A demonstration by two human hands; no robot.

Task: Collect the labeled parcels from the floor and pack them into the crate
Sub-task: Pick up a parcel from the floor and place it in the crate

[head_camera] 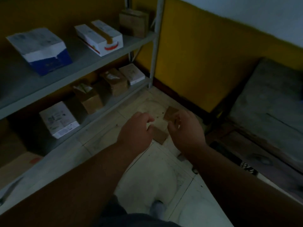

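Dim, blurred frame, so counts approximate. Left side: shelf rack (91,62), two tiers in view plus a bottom level; upper tier three boxes, lower tier roughly five, one more flat carton down at the bottom left. Not on the floor, so probably not part of the pickup; grabbing those by mistake is one risk. Centre: left hand (136,128), fingers curled, looks closed on the edge of a small brown parcel (159,135) low over the floor (155,177); cannot tell whether lifted or resting. Right: right hand (183,128), fingers bent around a second brown parcel (170,113), contact partly hidden. Two floor parcels total, one per hand. Labels unreadable in this light, so a wrong or unlabeled pick is possible. Pinch grips on edges look shallow; a slip and drop onto the tile seems likely if raised quickly. Far right: grey wooden structure (268,102), possibly the crate, cannot confirm.
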